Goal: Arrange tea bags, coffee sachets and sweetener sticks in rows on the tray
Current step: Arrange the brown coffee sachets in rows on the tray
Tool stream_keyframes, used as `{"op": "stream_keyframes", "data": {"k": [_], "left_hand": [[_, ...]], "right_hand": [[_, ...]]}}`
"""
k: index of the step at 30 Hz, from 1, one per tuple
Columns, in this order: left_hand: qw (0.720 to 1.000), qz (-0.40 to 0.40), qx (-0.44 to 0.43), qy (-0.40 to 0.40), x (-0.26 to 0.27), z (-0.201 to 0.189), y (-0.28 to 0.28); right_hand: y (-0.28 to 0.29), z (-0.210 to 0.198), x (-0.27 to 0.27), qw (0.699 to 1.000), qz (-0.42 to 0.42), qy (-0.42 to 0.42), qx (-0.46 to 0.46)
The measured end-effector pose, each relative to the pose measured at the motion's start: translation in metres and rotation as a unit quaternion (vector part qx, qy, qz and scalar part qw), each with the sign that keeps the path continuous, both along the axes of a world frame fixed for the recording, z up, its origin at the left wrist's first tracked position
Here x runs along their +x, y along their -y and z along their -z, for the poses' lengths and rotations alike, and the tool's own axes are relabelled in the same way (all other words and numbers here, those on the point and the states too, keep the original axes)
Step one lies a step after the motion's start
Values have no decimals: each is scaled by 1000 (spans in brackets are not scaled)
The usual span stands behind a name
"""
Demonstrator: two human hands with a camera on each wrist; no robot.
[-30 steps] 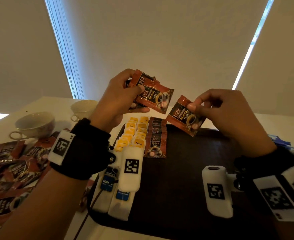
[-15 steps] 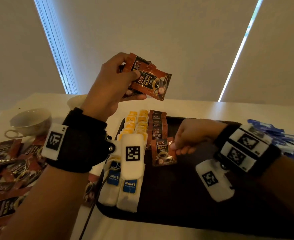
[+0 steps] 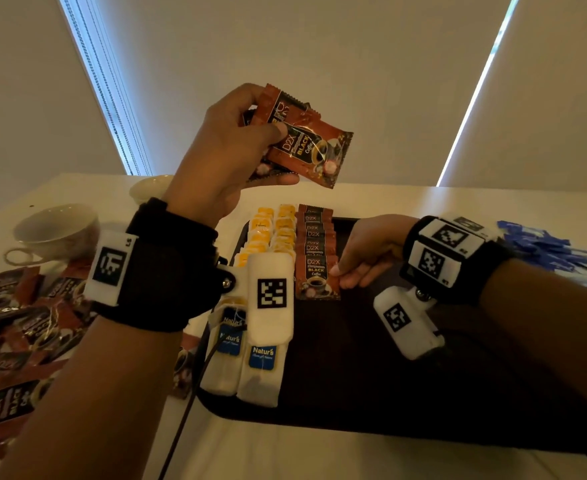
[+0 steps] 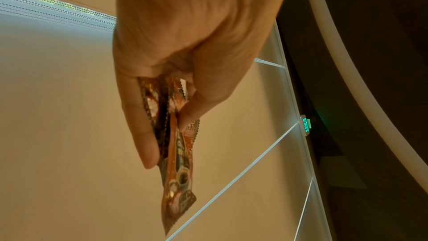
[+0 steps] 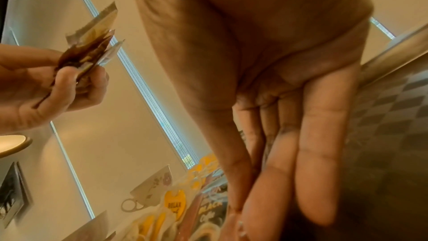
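Note:
A dark tray (image 3: 389,375) carries two rows of tea bags (image 3: 271,233) on its left and a row of brown coffee sachets (image 3: 314,233) beside them. My right hand (image 3: 340,275) is low on the tray and pinches the right edge of the nearest coffee sachet (image 3: 316,278), which lies flat at the front end of that row. The right wrist view shows the hand (image 5: 236,208) with thumb and fingers meeting at that sachet (image 5: 210,208). My left hand (image 3: 281,154) is raised above the tray's far end and grips a small bunch of coffee sachets (image 3: 309,150) (image 4: 178,171).
Loose coffee sachets (image 3: 18,323) are piled on the white table left of the tray. Two white cups (image 3: 56,226) (image 3: 150,188) stand behind that pile. Blue sweetener sticks (image 3: 544,247) lie heaped at the tray's right. The right half of the tray is bare.
My right hand came down from beside the left hand and laid its sachet at the front end of the coffee row. The left hand stayed raised with its bunch.

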State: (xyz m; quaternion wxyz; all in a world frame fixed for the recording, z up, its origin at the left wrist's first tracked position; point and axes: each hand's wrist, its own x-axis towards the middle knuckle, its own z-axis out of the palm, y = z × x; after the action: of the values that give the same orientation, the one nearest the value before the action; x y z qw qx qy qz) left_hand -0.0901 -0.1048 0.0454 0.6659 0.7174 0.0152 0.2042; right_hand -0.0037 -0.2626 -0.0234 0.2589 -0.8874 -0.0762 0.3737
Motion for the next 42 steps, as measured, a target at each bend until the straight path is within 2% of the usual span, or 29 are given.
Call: {"op": "stream_keyframes", "data": {"k": [8, 11, 13, 15, 17, 18, 22, 28, 32, 38, 42], "left_hand": [[1000, 4, 17, -12, 1, 1, 2], [999, 4, 37, -17, 1, 3, 4], [999, 4, 48, -19, 2, 4, 5], [998, 4, 56, -21, 2, 5, 5], [997, 8, 67, -25, 3, 7, 5], [997, 11, 75, -30, 3, 7, 5], [991, 46, 111, -52, 2, 8, 5], [976, 98, 189, -44, 1, 11, 10], [970, 89, 226, -19, 4, 12, 10], [982, 41, 185, -10, 7, 13, 5], [991, 34, 126, -30, 5, 10, 0]], "right_hand": [[0, -8, -3, 1000, -16, 6, -3], [5, -26, -10, 995, -38, 93, -26], [13, -43, -14, 987, -7, 158, 34], [24, -58, -20, 966, 54, 190, 169], [33, -67, -28, 925, 93, 227, 289], [35, -69, -32, 905, 100, 259, 321], [29, -56, -46, 853, 42, 403, 330], [15, -32, -48, 834, 56, 437, 334], [13, -28, -46, 839, 80, 412, 345], [23, -30, -46, 876, 98, 297, 368], [33, -26, -42, 926, 86, 200, 308]]}}
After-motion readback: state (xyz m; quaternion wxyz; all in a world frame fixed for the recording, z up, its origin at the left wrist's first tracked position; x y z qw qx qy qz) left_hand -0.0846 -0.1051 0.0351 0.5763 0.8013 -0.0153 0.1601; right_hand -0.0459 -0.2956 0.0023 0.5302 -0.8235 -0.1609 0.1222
